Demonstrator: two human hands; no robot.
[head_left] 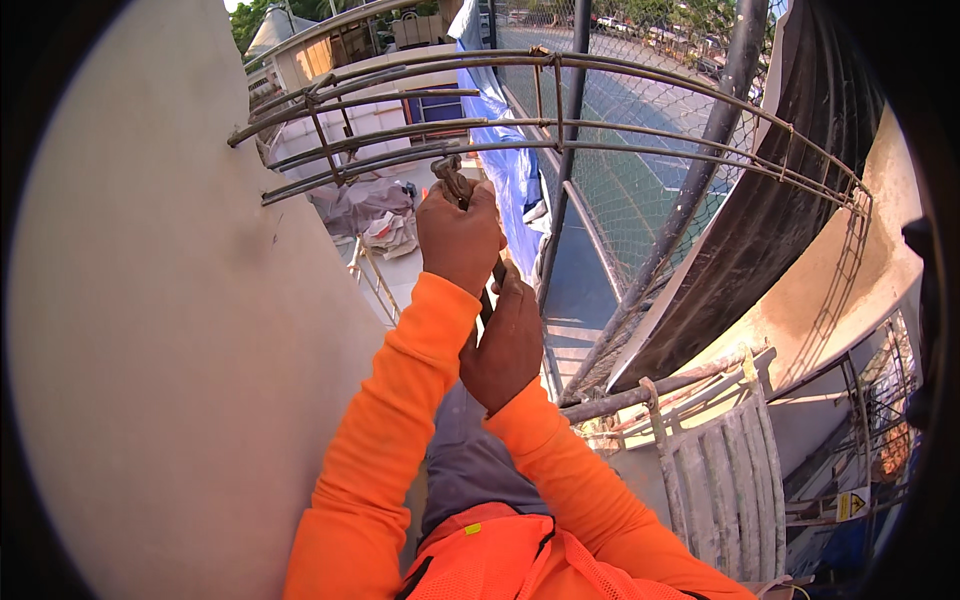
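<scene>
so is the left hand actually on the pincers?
Touching. The head view shows the left hand wrapped around the pincers handles, with the jaws poking out above the fist at the rebar. The right hand grips lower down.

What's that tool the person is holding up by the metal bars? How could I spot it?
Find the curved cage of steel bars across the top. Below its left part, the left hand grips a small rusty plier-like tool, its head touching the lowest bar. It's short and hand-held, unlike the long bars.
</scene>
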